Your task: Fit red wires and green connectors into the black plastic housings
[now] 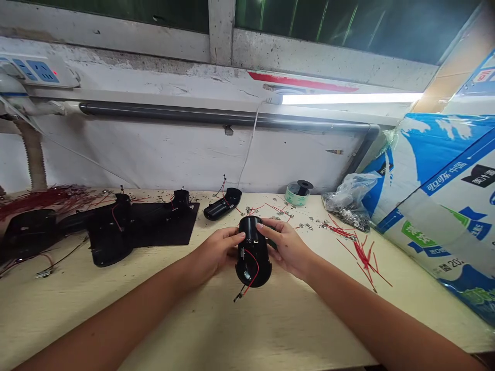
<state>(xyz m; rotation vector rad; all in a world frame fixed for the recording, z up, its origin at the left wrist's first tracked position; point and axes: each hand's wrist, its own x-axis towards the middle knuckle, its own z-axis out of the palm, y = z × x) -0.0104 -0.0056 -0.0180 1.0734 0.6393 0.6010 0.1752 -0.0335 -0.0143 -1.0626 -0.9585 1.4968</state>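
Note:
Between my two hands is a glossy black plastic housing (253, 260), its curved wide end toward me. A red wire (257, 268) loops over it and ends with a black wire at a small connector (238, 297) hanging off the near edge. My left hand (222, 245) grips the housing's left side, thumb on top. On the other side my right hand (285, 245) holds it with thumb and fingers near the far end. The fingers under the housing are partly hidden. Just beyond lies a similar black housing (223, 204) with its own red wire.
More black housings (110, 237) rest at the left around a dark mat (166, 224). Red wires (365, 257) and small metal pieces lie scattered at right, near a bag of metal parts (350, 201). A tape roll (297, 195) stands at the back; a large blue-white carton (444, 206) borders the right.

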